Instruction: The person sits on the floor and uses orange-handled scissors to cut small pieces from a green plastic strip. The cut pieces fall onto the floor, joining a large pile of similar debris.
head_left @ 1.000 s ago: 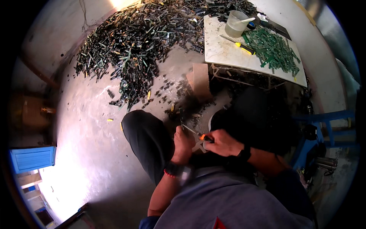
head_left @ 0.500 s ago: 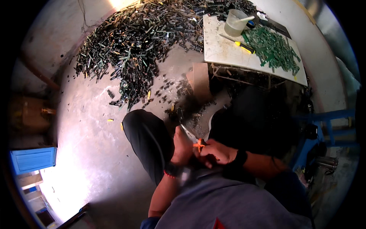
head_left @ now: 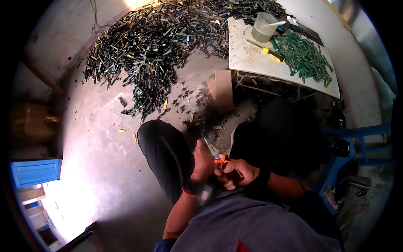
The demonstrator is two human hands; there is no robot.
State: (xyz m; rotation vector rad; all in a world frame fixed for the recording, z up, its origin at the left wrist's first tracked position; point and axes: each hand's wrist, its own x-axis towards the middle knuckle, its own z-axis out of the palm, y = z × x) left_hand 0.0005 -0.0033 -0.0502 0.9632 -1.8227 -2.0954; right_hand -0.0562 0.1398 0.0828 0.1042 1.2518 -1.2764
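Note:
My right hand is wrapped round orange-handled pliers in front of my lap. Their metal jaws point up and left, toward my left hand. That hand is closed beside the jaws with its thumb side up. A thin greyish strip shows just past its thumb, but what the fingers grip is too dark and small to make out. Both hands are close together between my bent knees.
A large heap of dark narrow strips covers the floor ahead. On a low white-topped table at right are green circuit-board pieces, a yellow-black screwdriver and a plastic jug. A cardboard piece stands nearby; a blue stool is at right.
My right hand's fingers have shifted and loosened a little round the plier handles. Both hands stay together, and the view has tilted slightly.

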